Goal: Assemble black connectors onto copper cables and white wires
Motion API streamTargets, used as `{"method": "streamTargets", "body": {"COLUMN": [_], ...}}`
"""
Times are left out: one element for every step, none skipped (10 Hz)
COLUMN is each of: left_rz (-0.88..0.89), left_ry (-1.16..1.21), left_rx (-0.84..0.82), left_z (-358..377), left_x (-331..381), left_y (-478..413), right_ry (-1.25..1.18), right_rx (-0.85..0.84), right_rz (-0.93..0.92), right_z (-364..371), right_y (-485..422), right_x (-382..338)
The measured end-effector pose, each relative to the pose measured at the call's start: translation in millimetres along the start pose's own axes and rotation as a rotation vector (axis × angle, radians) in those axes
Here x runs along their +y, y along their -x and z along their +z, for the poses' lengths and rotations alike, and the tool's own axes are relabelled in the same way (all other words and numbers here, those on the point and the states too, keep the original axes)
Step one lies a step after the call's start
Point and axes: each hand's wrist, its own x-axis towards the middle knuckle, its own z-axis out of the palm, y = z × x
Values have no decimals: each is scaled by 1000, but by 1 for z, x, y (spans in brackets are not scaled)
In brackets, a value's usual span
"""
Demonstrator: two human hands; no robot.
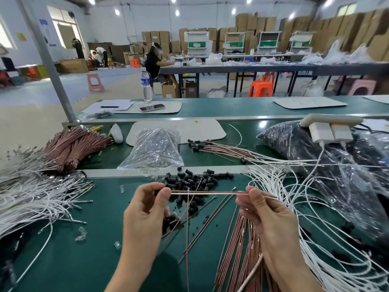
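Observation:
A copper cable and a white wire (208, 193) stretch level between my two hands above the green bench. My left hand (145, 211) pinches their left ends, where a black connector seems to sit between finger and thumb, and holds more black connectors (170, 221) in its palm. My right hand (271, 224) pinches the pair further right. A heap of loose black connectors (195, 180) lies just behind. Copper cables (237, 249) lie under my right hand, and white wires (315, 218) spread to its right.
Finished cables with black connectors (212, 147) lie behind the rail. A clear bag of small parts (153, 148), a copper bundle (71, 144), white wires (31, 197) at left, a large dark bag (315, 157) and a power strip (330, 123) surround the work.

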Motion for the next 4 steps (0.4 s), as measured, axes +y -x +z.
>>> {"method": "streamTargets", "body": {"left_rz": [23, 54, -58, -136], "left_ry": [44, 50, -67, -205], "left_rx": [5, -58, -142, -161], "left_z": [-3, 17, 53, 69], "left_x": [18, 41, 54, 49], "left_y": [-18, -60, -124, -138], "right_ry": [109, 86, 108, 169], "right_rx": [-9, -35, -86, -142], "right_rz": [-80, -157, 73, 270], "right_z": [9, 21, 34, 30], "right_y": [-6, -39, -98, -111], "right_x": [-21, -50, -66, -57]}}
